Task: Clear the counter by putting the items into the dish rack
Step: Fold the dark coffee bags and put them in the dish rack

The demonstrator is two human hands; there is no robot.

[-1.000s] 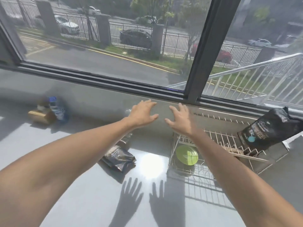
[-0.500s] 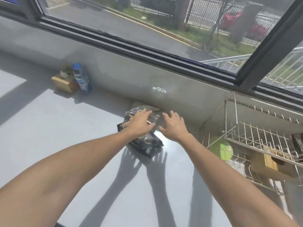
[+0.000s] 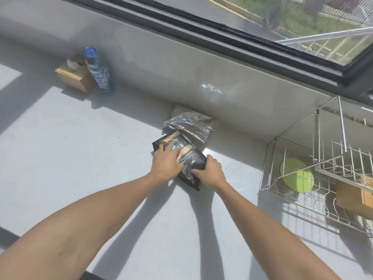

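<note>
Both bare forearms reach forward over the pale grey counter (image 3: 60,158), casting long shadows toward the viewer. Half a second ago the hands hovered with fingers spread above the packets; now both have closed in on the black foil pouch with gold lettering (image 3: 187,158). The left hand (image 3: 166,163) lies palm-down across the pouch's left side, fingers pressed onto its printed face. The right hand (image 3: 210,171) is clamped on the pouch's near right edge, fingers curled over the top and thumb tucked against the side. The pouch lies flat on the counter, its far end overlapping a crumpled silver foil bag (image 3: 191,124) that rests against the base of the wall below the window.

To the right, well apart from the hands, stands the wire two-tier dish rack (image 3: 292,164); a round lime-green plate (image 3: 296,176) leans in its lower level beside a wooden box (image 3: 353,199). Far left by the wall, a clear plastic bottle with a blue cap (image 3: 99,71) stands touching a wooden tissue box (image 3: 73,75).
</note>
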